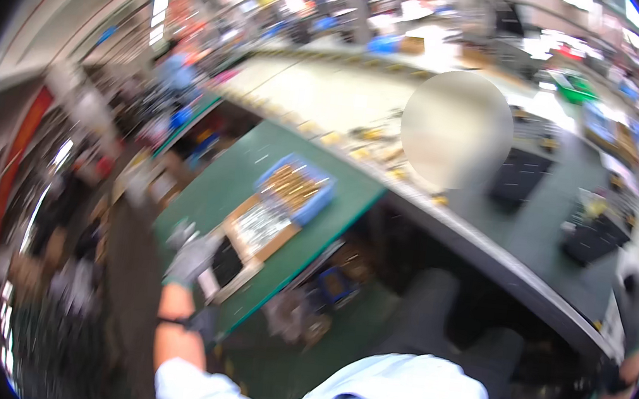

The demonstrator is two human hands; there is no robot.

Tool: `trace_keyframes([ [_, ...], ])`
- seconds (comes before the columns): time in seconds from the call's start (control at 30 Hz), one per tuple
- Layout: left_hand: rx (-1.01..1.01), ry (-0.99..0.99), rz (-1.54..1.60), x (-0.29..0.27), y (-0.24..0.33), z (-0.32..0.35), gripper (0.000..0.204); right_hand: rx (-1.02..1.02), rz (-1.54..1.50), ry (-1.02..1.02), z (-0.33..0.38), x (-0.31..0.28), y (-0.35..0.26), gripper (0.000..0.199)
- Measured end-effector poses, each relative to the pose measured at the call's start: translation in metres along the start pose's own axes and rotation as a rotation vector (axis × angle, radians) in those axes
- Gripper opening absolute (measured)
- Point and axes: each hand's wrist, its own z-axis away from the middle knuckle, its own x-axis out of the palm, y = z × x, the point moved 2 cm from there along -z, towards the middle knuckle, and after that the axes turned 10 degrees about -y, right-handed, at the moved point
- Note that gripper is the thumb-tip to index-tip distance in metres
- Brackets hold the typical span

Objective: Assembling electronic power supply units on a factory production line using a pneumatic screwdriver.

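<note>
The gloved left hand (195, 258) is at the near left part of the green table (223, 154), with a small silvery thing (182, 232) at its far side and a black piece (225, 264) just to its right, lying by a pale tray (239, 281). Blur hides the fingers, so I cannot tell whether this hand grips the silvery thing or only lies against it; if the hold is loose, the thing could slip and drop off the table's left edge, which is close by. The gloved right hand (632, 310) is well apart, at the far right of the scene beside the grey bench (522, 236); whether it grasps anything cannot be told either. With the hands spread this wide, the right one could hardly steady the tray if the left wrist or sleeve nudged it. Beyond the tray, a cardboard box (280, 244) of silvery parts (261, 224) sits against a blue bin (319, 199) of brass-coloured parts (290, 185); a push from the tray could pass along to both, and a jolt could spill or mix their loose contents. Their right sides lie near the table's right edge, so anything tipped that way could fall into the dark gap between table and bench.
</note>
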Motion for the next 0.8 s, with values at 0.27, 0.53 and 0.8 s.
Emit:
trace_keyframes([
  [0.27, 0.607, 0.214, 0.913, -0.159, 0.307, -0.091, 0.037, 0.358, -0.154, 0.118, -0.113, -0.060, -0.064, 0.078],
  [0.53, 0.758, -0.147, 1.165, -0.163, 0.545, -0.235, 0.054, 0.332, -0.882, 0.034, -0.101, -0.044, -0.114, 0.068],
  [0.8, 1.025, -0.251, 1.402, -0.119, 0.545, -0.155, 0.052, 0.209, -0.429, 0.205, 0.057, 0.006, -0.096, 0.071],
])
